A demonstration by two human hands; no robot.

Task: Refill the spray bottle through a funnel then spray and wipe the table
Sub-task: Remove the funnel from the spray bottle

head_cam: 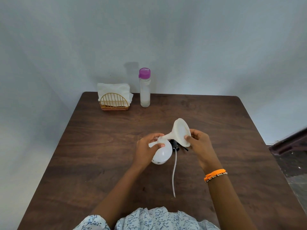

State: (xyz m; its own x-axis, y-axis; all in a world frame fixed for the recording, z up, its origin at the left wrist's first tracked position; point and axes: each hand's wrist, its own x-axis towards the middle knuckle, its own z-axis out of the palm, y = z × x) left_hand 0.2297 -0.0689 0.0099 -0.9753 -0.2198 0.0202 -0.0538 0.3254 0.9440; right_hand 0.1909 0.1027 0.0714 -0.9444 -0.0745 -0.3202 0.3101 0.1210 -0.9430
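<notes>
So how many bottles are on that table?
2. The spray bottle is near the middle, held in the left hand with the funnel at its neck. The purple-capped bottle stands at the far edge beside the napkins. None seem hidden.

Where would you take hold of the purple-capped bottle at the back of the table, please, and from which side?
Grip the purple-capped bottle around its clear cylindrical body, below the cap, coming from the right or front. It stands upright, and the napkin holder sits close on its left, so that side looks cramped.
</notes>
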